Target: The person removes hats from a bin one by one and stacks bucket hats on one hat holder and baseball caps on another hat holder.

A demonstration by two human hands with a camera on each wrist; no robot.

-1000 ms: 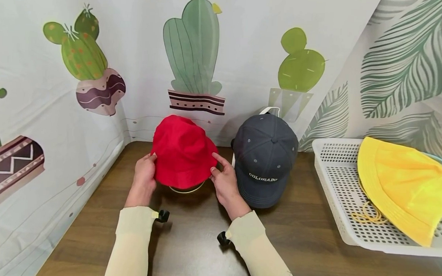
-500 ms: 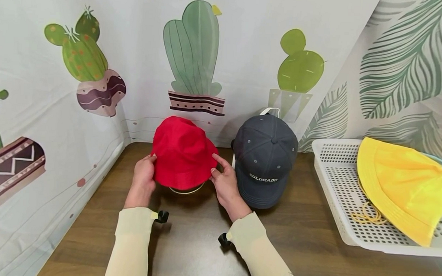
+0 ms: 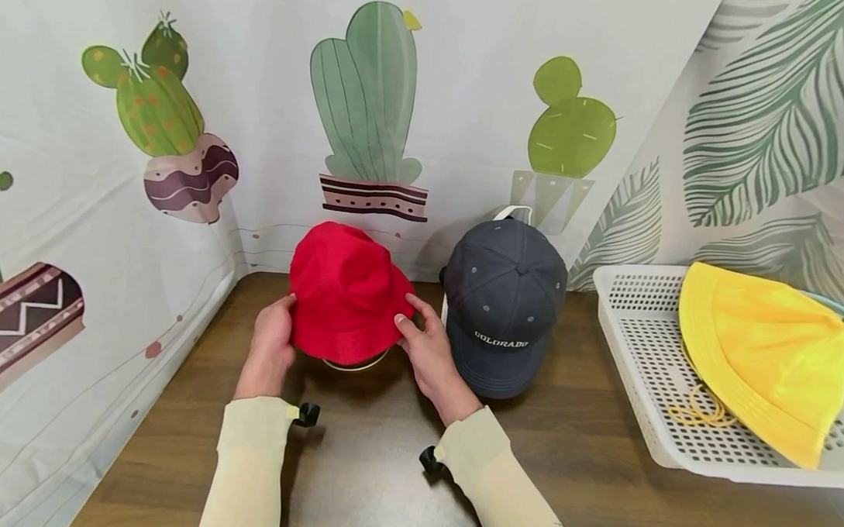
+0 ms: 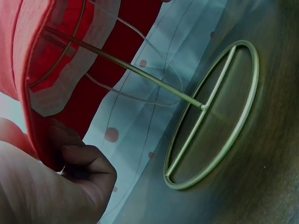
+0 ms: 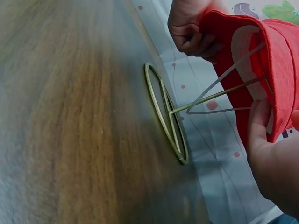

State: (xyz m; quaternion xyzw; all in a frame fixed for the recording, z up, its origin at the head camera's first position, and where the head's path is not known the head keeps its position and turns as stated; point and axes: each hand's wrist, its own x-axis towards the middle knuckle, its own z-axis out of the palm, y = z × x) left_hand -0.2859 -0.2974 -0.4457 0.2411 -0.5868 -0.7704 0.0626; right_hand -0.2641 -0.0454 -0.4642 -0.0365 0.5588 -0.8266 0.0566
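A red bucket hat (image 3: pixel 344 292) sits over a gold metal hat stand (image 4: pixel 135 69). The stand's ring base (image 5: pixel 154 98) rests on the wooden table, and its upper part is hidden inside the hat. My left hand (image 3: pixel 271 340) pinches the brim on the left side, its fingers curled at the edge in the left wrist view. On the opposite side, my right hand (image 3: pixel 433 353) grips the brim, with the thumb on the outer cloth and fingers reaching underneath. A thin pale cord (image 4: pixel 148 41) hangs in a loop below the hat, around the stand's stem.
Close on the right stands a dark navy baseball cap (image 3: pixel 504 297) lettered COLORADO. Farther right, a white perforated basket (image 3: pixel 637 395) holds a yellow hat (image 3: pixel 768 345) and something light blue behind it. A cactus-print cloth (image 3: pixel 462 102) hangs behind the table (image 3: pixel 359 463).
My right thumb has slid slightly inward over the brim. Both hands keep their hold, and the hat stays almost in place on the stand.
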